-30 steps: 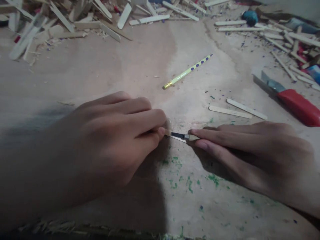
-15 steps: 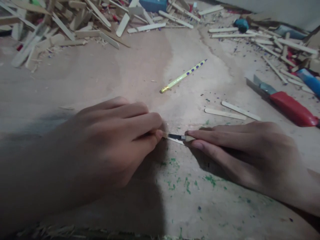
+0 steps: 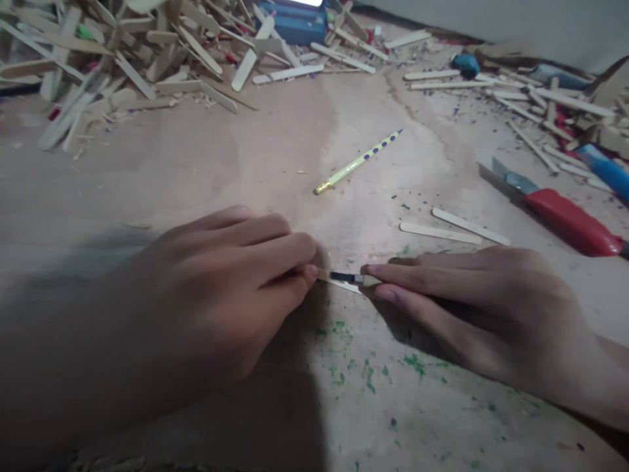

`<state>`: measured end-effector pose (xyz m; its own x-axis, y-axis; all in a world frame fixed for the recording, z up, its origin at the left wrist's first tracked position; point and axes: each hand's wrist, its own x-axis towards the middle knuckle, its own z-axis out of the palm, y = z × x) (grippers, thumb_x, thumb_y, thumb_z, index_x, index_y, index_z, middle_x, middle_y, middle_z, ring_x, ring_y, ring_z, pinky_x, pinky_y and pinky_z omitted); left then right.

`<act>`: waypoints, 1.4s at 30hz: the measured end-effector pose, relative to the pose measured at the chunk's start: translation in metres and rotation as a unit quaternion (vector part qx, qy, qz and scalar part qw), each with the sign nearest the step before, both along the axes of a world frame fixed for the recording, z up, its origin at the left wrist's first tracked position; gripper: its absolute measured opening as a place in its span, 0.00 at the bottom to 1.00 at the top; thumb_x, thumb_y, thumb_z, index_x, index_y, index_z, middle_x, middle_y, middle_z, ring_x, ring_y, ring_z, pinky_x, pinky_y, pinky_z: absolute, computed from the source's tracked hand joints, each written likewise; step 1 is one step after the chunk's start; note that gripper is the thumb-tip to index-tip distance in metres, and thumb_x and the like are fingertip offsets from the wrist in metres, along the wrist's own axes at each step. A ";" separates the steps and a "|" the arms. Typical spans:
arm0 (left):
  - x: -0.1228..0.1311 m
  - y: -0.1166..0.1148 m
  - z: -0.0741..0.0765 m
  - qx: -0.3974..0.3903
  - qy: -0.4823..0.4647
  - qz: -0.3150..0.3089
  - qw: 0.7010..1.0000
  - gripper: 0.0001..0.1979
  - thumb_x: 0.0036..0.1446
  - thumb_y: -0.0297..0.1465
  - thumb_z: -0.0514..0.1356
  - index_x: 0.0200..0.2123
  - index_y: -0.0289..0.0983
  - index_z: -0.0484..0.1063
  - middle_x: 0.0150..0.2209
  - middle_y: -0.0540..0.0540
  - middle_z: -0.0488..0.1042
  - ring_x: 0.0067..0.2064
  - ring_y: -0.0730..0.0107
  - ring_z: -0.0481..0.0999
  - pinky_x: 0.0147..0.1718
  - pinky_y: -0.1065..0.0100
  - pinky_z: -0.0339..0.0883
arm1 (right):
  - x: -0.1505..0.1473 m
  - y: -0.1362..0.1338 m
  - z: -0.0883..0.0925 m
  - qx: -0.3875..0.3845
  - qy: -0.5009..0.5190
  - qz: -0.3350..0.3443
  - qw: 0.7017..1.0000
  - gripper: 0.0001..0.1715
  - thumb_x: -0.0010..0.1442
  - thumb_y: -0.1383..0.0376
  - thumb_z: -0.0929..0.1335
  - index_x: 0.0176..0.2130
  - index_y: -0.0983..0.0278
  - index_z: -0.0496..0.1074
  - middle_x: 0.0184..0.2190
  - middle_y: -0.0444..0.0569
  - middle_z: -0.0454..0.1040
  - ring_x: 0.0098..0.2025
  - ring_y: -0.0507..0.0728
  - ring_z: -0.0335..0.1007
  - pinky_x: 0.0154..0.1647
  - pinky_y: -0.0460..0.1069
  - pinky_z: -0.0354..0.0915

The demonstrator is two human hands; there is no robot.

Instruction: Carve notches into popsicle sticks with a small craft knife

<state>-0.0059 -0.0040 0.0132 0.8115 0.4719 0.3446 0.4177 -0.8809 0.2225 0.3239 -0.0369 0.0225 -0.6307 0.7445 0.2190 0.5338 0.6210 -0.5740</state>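
My left hand (image 3: pixel 236 282) is closed on the tabletop, thumb and forefinger pinching a thin wooden craft stick (image 3: pixel 348 286) whose near part is hidden under the fingers. From the right, my right hand (image 3: pixel 481 301) grips a small carving tool (image 3: pixel 361 280) with a dark narrow blade, a silvery collar and a pale wooden handle. Its blade points left and lies at the stick, close to my left thumb tip; whether it bites into the wood I cannot tell. Two loose craft sticks (image 3: pixel 439 233) lie just beyond my right hand.
A yellow-green pencil (image 3: pixel 358 162) with purple dots lies ahead. At right is a red-handled knife (image 3: pixel 572 221) beside a blue-handled tool (image 3: pixel 604 170). Heaped craft sticks (image 3: pixel 142 72) fill the far left, with a blue box (image 3: pixel 299 25) behind. Green flecks dot the wooden table (image 3: pixel 275 144).
The whole scene sits slightly lower in the picture, as the camera has tilted up a little. The carving tool's blade tip appears slightly farther from my left thumb. Both grips look the same.
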 end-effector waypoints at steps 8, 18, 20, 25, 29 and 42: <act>0.003 0.001 0.005 0.005 0.004 0.008 1.000 0.26 0.94 0.27 0.53 0.41 0.44 0.84 0.50 0.46 0.94 0.47 0.57 0.91 0.47 0.47 0.86 | 0.001 -0.004 0.002 -0.010 0.035 -0.067 0.997 0.10 0.90 0.67 0.76 0.58 0.58 0.93 0.46 0.46 0.98 0.44 0.58 0.99 0.33 0.45 0.84; 0.005 -0.006 -0.009 0.006 -0.040 0.031 0.999 0.24 0.95 0.30 0.58 0.40 0.42 0.83 0.40 0.50 0.85 0.44 0.63 0.86 0.53 0.55 0.82 | 0.002 -0.013 -0.007 0.055 0.043 -0.125 0.990 0.11 0.92 0.64 0.75 0.65 0.49 0.87 0.45 0.38 0.96 0.39 0.53 0.96 0.32 0.44 0.82; 0.003 -0.006 -0.009 0.013 -0.028 0.031 0.999 0.22 0.94 0.30 0.58 0.41 0.43 0.82 0.39 0.53 0.83 0.45 0.64 0.85 0.54 0.56 0.83 | 0.002 -0.014 -0.005 0.058 0.019 -0.126 0.990 0.10 0.92 0.64 0.75 0.64 0.50 0.86 0.43 0.38 0.96 0.39 0.53 0.95 0.32 0.44 0.82; -0.002 -0.002 -0.007 -0.002 -0.009 0.023 1.000 0.21 0.95 0.33 0.55 0.46 0.44 0.85 0.41 0.54 0.85 0.45 0.63 0.85 0.54 0.55 0.82 | 0.003 -0.013 -0.005 0.070 0.017 -0.119 0.990 0.10 0.92 0.67 0.74 0.63 0.52 0.86 0.39 0.39 0.94 0.33 0.53 0.91 0.29 0.47 0.78; -0.006 0.004 -0.005 0.003 0.002 -0.013 1.000 0.18 0.93 0.26 0.56 0.54 0.43 0.86 0.51 0.51 0.92 0.50 0.63 0.89 0.56 0.56 0.82 | 0.006 -0.006 -0.008 0.075 0.031 -0.078 0.994 0.08 0.91 0.68 0.75 0.60 0.55 0.87 0.38 0.40 0.93 0.33 0.53 0.91 0.29 0.47 0.78; -0.011 0.008 -0.003 0.035 0.014 0.015 0.999 0.18 0.92 0.23 0.56 0.66 0.41 0.86 0.59 0.49 0.95 0.56 0.64 0.91 0.60 0.59 0.79 | 0.005 0.000 -0.007 0.037 0.070 -0.095 0.992 0.10 0.91 0.70 0.75 0.59 0.57 0.89 0.39 0.40 0.94 0.32 0.52 0.90 0.28 0.44 0.78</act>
